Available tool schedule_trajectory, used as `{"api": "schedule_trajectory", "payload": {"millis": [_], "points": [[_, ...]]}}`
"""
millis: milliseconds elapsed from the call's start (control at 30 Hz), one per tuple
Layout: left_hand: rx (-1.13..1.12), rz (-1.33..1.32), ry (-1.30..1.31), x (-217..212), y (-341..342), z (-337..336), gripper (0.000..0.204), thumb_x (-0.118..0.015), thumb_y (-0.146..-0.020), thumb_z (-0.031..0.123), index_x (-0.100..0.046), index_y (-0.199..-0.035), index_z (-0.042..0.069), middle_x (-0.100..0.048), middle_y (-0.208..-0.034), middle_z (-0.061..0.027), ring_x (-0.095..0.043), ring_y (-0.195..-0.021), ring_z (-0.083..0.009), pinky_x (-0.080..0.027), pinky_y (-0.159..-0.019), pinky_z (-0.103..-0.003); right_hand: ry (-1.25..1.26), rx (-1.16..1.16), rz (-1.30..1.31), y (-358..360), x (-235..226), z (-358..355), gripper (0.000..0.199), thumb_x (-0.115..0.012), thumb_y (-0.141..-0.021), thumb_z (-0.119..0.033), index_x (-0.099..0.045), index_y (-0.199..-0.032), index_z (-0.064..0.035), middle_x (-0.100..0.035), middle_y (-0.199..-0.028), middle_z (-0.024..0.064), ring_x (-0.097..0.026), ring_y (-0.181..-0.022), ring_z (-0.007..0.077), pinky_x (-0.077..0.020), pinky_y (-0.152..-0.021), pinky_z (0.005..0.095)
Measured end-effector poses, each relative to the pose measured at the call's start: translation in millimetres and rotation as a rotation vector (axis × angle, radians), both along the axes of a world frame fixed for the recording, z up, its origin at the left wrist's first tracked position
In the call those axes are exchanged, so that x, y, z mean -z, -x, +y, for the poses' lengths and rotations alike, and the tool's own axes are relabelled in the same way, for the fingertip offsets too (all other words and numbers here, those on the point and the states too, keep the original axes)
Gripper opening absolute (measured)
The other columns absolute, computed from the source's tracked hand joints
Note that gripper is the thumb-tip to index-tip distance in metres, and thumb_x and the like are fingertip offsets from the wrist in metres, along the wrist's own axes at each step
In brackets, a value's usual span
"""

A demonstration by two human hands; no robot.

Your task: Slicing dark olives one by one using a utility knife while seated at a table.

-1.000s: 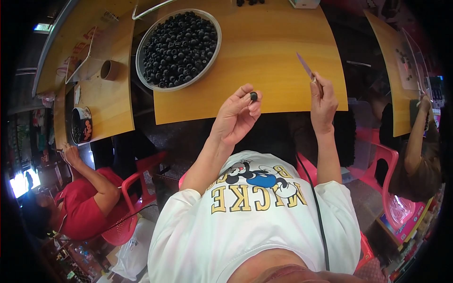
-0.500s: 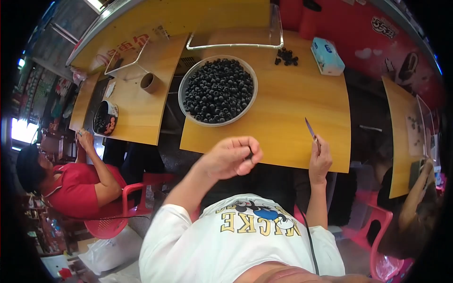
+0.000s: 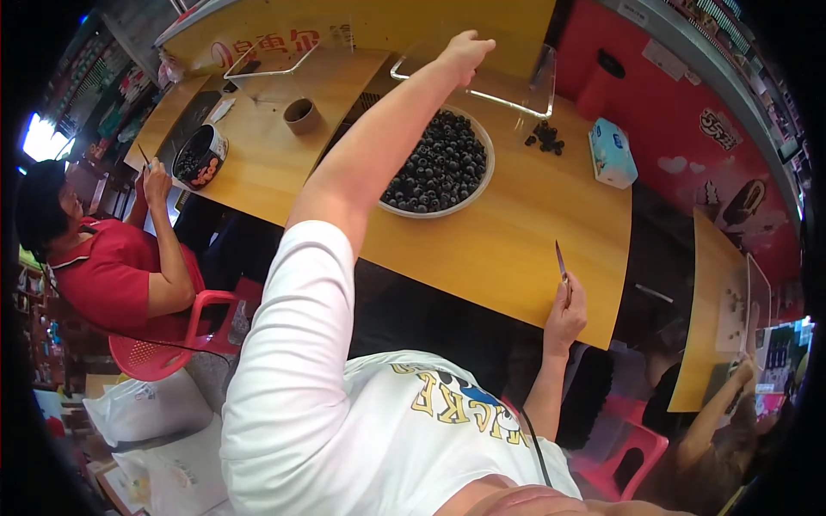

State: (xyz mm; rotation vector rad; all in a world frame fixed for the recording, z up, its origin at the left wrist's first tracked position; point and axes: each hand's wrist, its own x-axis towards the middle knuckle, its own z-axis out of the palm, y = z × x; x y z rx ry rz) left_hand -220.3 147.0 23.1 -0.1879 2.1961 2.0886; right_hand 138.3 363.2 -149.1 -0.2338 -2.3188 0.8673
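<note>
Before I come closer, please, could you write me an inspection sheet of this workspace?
Surface: yellow-brown table, wood-patterned.
Job's things: pale-rimmed bowl filled with dark round pieces, partly hidden by the left arm; knife, blade pointing away from the person.
Clutter: small dark pile and blue-and-white pack, right of the bowl.
Fingers: left fingers reach past the bowl, hold unclear; right fingers grip the knife's handle.
Cables: black cable over the white shirt.
Surroundings: seated person in red at left; another person's forearm at right.
</note>
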Motion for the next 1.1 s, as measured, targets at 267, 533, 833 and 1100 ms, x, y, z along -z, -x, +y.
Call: {"api": "schedule_trajectory", "payload": {"millis": [267, 533, 833, 1100], "points": [[0.682, 0.556, 0.88, 3, -90, -77, 0.019, -0.065, -0.077, 0.011, -0.072, -0.092, 0.002, -0.071, -0.089, -0.0134, -0.068, -0.087, -0.0264, -0.053, -0.079, -0.037, 0.065, -0.041, -0.022, 0, -9, 0, 0.019, -0.057, -0.096, -0.013, -0.063, -0.11, -0.0015, -0.067, -0.096, 0.014, -0.066, -0.085, 0.025, -0.0502, -0.073, 0.0313], [0.751, 0.462, 1.163, 32, -111, -111, 0.017, -0.066, -0.078, 0.004, -0.07, -0.095, 0.002, -0.067, -0.098, -0.0141, -0.061, -0.101, -0.0309, -0.049, -0.087, -0.039, -0.03, -0.037, -0.056, -1, -7, 0, 0.018, -0.057, -0.096, -0.011, -0.063, -0.11, -0.0015, -0.067, -0.095, 0.0139, -0.066, -0.083, 0.0253, -0.0501, -0.071, 0.0313], [0.554, 0.257, 0.206, 16, -158, -80, 0.021, -0.059, -0.09, 0.007, -0.065, -0.108, -0.001, -0.069, -0.094, -0.0139, -0.067, -0.083, -0.0213, -0.054, -0.077, -0.03, 0.379, -0.044, -0.021, -2, -8, 5, 0.018, -0.056, -0.096, -0.011, -0.063, -0.109, -0.0012, -0.06, -0.079, 0.0057, -0.056, -0.071, 0.0135, -0.0445, -0.064, 0.0263], [0.557, -0.547, -1.035, 74, -275, -17, 0.022, -0.058, -0.095, 0.011, -0.057, -0.115, 0.001, -0.066, -0.098, -0.012, -0.065, -0.082, -0.0162, -0.056, -0.077, -0.027, 0.839, -0.328, -0.095, -4, -71, -24, 0.019, -0.059, -0.093, -0.006, -0.063, -0.112, -0.0011, -0.055, -0.082, -0.0023, -0.045, -0.07, 0.0021, -0.0344, -0.061, 0.0159]]}}
